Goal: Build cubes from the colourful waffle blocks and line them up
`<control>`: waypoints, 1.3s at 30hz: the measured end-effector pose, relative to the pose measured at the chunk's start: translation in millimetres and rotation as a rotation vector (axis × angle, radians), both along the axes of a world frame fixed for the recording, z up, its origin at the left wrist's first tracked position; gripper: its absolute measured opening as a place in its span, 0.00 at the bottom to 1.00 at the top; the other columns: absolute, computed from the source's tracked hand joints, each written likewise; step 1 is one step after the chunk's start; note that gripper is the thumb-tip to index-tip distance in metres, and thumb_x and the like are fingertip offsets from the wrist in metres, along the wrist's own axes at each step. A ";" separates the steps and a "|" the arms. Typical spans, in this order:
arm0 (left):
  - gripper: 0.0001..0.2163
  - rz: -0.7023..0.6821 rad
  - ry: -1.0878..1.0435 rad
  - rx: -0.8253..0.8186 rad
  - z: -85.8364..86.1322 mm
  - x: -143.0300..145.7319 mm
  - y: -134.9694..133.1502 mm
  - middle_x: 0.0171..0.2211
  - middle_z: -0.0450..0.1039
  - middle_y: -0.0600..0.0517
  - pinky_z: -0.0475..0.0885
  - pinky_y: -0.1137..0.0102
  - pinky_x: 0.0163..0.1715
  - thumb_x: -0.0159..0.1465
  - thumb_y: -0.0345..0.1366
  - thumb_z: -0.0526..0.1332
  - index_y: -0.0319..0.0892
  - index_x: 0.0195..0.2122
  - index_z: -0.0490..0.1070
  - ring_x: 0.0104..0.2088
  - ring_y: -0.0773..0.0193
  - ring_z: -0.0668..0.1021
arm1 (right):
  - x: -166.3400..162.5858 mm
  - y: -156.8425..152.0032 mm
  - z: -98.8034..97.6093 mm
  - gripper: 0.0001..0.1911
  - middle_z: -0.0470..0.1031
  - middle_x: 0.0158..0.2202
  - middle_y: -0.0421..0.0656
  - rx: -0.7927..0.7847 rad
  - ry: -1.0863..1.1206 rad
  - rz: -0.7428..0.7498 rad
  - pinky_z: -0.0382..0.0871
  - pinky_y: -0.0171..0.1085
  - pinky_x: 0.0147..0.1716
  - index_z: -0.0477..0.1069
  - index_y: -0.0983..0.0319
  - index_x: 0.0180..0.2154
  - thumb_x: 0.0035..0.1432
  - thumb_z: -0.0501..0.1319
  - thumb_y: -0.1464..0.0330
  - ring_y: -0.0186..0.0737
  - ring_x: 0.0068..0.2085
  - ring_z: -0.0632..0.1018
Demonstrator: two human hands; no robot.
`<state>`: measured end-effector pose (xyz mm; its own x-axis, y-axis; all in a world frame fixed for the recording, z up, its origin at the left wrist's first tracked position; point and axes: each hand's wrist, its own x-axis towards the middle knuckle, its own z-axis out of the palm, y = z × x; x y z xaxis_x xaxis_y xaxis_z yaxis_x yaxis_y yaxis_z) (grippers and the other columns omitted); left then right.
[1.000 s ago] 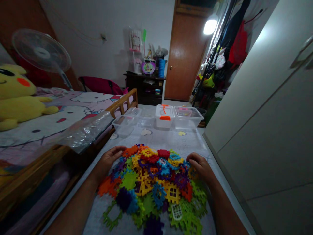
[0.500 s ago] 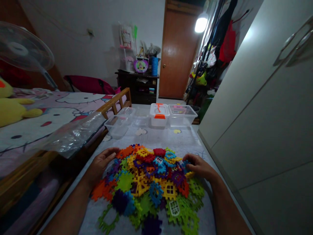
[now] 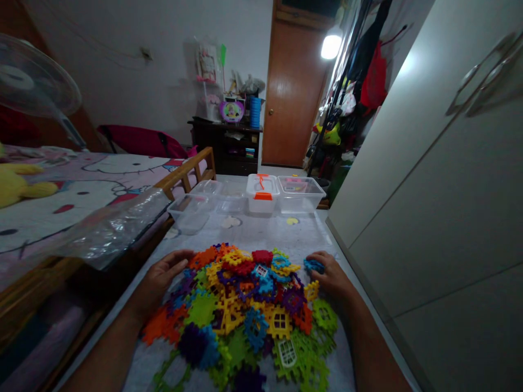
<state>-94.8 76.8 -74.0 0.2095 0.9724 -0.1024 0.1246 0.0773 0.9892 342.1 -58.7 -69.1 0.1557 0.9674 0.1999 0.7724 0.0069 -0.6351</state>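
A heap of toothed plastic building pieces (image 3: pixel 229 310) in orange, yellow, green, blue, purple and red lies on the cloth-covered table (image 3: pixel 261 234). At the heap's right side, my right hand (image 3: pixel 330 272) has its fingers closed on a blue building piece (image 3: pixel 314 265), apart from the pile. A small yellow piece (image 3: pixel 311 291) lies just below those fingers. On the opposite side, my left hand (image 3: pixel 163 275) rests beside the orange pieces (image 3: pixel 203 257), fingers stretched out and holding nothing. White window-shaped inserts (image 3: pixel 287 353) sit in some pieces.
Along the table's far edge stand a clear open box (image 3: pixel 190 215), a lidded box with orange clips (image 3: pixel 262 195) and another clear box (image 3: pixel 301 196). A bed with a wooden rail (image 3: pixel 186 177) borders the left, a pale cabinet (image 3: pixel 449 207) the right.
My right hand has drawn the blue piece away from the heap's right edge. My left hand stays beside the pile, and the whole view has shifted slightly.
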 end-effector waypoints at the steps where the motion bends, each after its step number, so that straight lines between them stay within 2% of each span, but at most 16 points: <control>1: 0.23 -0.006 0.009 0.005 0.0 -0.3 -0.1 0.45 0.78 0.46 0.74 0.59 0.48 0.54 0.50 0.66 0.42 0.47 0.73 0.49 0.50 0.77 | 1.4 -1.7 -0.6 0.20 0.73 0.45 0.47 -0.042 0.021 0.044 0.64 0.46 0.54 0.76 0.61 0.41 0.44 0.58 0.73 0.47 0.49 0.72; 4: 0.23 -0.036 0.041 0.018 -0.4 -0.1 -0.6 0.47 0.77 0.46 0.73 0.59 0.49 0.56 0.50 0.65 0.42 0.47 0.73 0.49 0.50 0.77 | 6.5 -6.7 -1.0 0.26 0.72 0.50 0.47 -0.093 0.084 0.076 0.62 0.45 0.56 0.74 0.61 0.47 0.43 0.56 0.74 0.47 0.53 0.71; 7: 0.23 -0.097 0.126 0.070 -2.0 2.1 -0.3 0.48 0.76 0.46 0.71 0.57 0.51 0.56 0.52 0.63 0.43 0.48 0.73 0.49 0.50 0.77 | 9.2 -8.3 -2.0 0.27 0.71 0.53 0.47 -0.098 0.048 0.049 0.59 0.47 0.59 0.73 0.60 0.50 0.44 0.59 0.72 0.49 0.55 0.69; 12: 0.22 -0.124 0.391 0.387 -7.5 6.6 2.0 0.52 0.71 0.47 0.62 0.55 0.59 0.57 0.54 0.60 0.44 0.45 0.74 0.55 0.49 0.71 | 6.4 -3.9 -4.6 0.24 0.73 0.49 0.48 -0.098 0.015 0.000 0.62 0.46 0.56 0.72 0.62 0.49 0.48 0.58 0.70 0.46 0.52 0.71; 14: 0.22 -0.139 0.457 0.445 -8.9 7.2 2.4 0.53 0.70 0.46 0.62 0.55 0.59 0.59 0.54 0.58 0.44 0.46 0.74 0.56 0.50 0.71 | 4.6 -3.3 -4.1 0.23 0.73 0.50 0.48 -0.099 -0.002 -0.015 0.62 0.46 0.56 0.72 0.62 0.50 0.49 0.57 0.70 0.46 0.52 0.71; 18: 0.21 -0.147 0.510 0.465 -9.0 7.6 1.5 0.52 0.71 0.46 0.64 0.57 0.58 0.60 0.53 0.56 0.44 0.46 0.73 0.54 0.52 0.72 | 1.1 -5.1 -1.5 0.28 0.70 0.54 0.49 -0.140 -0.068 0.043 0.59 0.47 0.58 0.72 0.62 0.50 0.44 0.63 0.69 0.50 0.56 0.68; 20: 0.21 -0.140 0.518 0.475 -8.5 7.9 0.9 0.51 0.71 0.47 0.65 0.58 0.57 0.60 0.53 0.56 0.44 0.45 0.74 0.53 0.52 0.73 | -0.5 -4.4 -0.9 0.28 0.70 0.53 0.49 -0.152 -0.098 0.041 0.60 0.47 0.57 0.72 0.62 0.50 0.42 0.63 0.70 0.50 0.54 0.68; 25: 0.20 -0.134 0.526 0.467 -5.7 9.4 -0.8 0.51 0.72 0.47 0.67 0.59 0.56 0.60 0.52 0.56 0.44 0.44 0.74 0.52 0.53 0.74 | -5.3 6.1 -3.3 0.24 0.71 0.52 0.48 0.015 -0.132 -0.052 0.61 0.47 0.55 0.71 0.61 0.51 0.49 0.62 0.68 0.49 0.54 0.69; 30: 0.19 -0.145 0.540 0.457 -0.4 10.6 -2.7 0.51 0.73 0.48 0.67 0.59 0.56 0.60 0.52 0.56 0.45 0.44 0.74 0.52 0.53 0.74 | -10.7 11.9 -4.2 0.19 0.74 0.51 0.47 -0.047 -0.248 -0.168 0.62 0.51 0.50 0.74 0.59 0.47 0.50 0.62 0.68 0.53 0.51 0.70; 32: 0.20 -0.136 0.545 0.462 0.5 10.8 -3.1 0.50 0.74 0.48 0.68 0.60 0.55 0.59 0.52 0.56 0.45 0.43 0.75 0.52 0.53 0.75 | -16.2 12.4 0.0 0.18 0.73 0.52 0.48 0.007 -0.261 -0.184 0.62 0.51 0.50 0.74 0.59 0.47 0.53 0.61 0.66 0.53 0.52 0.70; 35: 0.20 -0.140 0.544 0.448 0.7 11.1 -3.8 0.50 0.74 0.48 0.68 0.60 0.55 0.60 0.52 0.56 0.44 0.44 0.74 0.51 0.53 0.75 | -34.4 14.5 10.5 0.17 0.74 0.52 0.48 0.115 -0.231 -0.120 0.61 0.49 0.52 0.73 0.59 0.48 0.58 0.58 0.62 0.51 0.53 0.69; 39: 0.20 -0.143 0.534 0.428 1.7 12.0 -5.3 0.50 0.73 0.47 0.67 0.61 0.55 0.60 0.52 0.55 0.44 0.44 0.74 0.52 0.53 0.74 | -68.6 18.3 22.9 0.18 0.77 0.47 0.48 0.020 -0.217 0.008 0.61 0.48 0.50 0.73 0.59 0.48 0.58 0.60 0.58 0.50 0.50 0.71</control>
